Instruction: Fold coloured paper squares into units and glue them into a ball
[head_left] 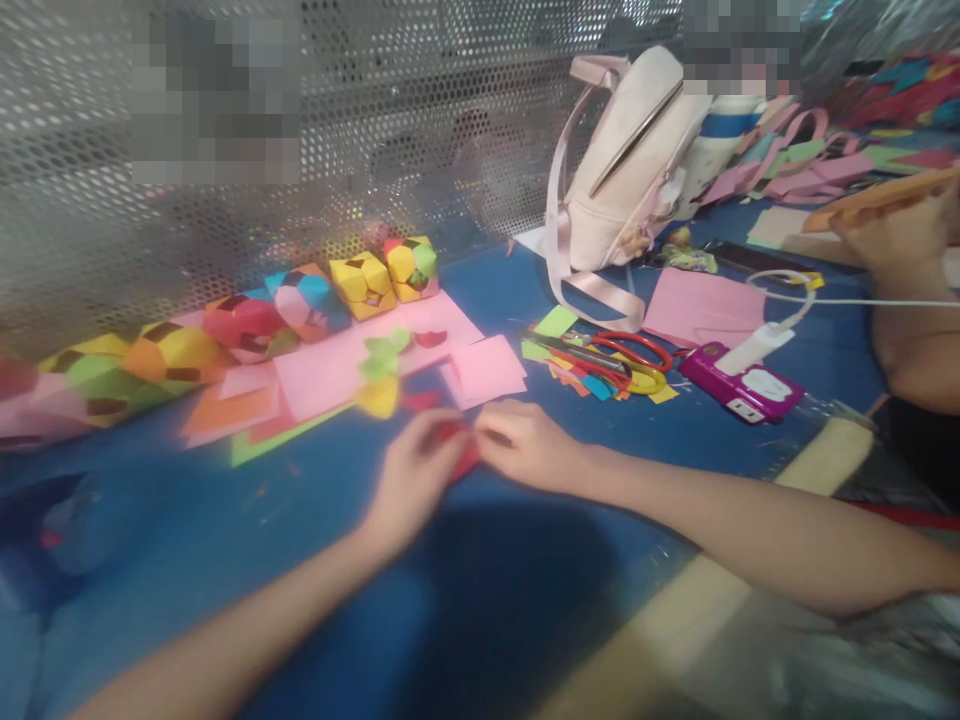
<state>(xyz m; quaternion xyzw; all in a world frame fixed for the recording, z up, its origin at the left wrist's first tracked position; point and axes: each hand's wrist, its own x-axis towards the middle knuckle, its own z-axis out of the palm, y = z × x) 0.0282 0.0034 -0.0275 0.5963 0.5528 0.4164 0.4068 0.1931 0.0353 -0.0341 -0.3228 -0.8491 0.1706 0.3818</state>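
My left hand (416,465) and my right hand (532,445) meet over the blue tabletop (315,560), fingers closed. Between them is a small piece of red paper (466,458), partly covered by the fingers; how it is folded I cannot make out. Just beyond lie folded green paper pieces (384,355), a yellow piece (377,397) and a red scrap (430,339). A stack of pink paper squares (487,370) sits ahead of my hands. Along the mesh wall stands a row of folded paper balls, among them a yellow one (363,284) and a red one (251,322).
Red-handled scissors (634,350) rest on paper scraps beside a purple power strip (742,383) with a white plug. A pale pink backpack (626,165) stands against the perforated metal wall (360,130). At the right, another person's arm (911,310) reaches over the table.
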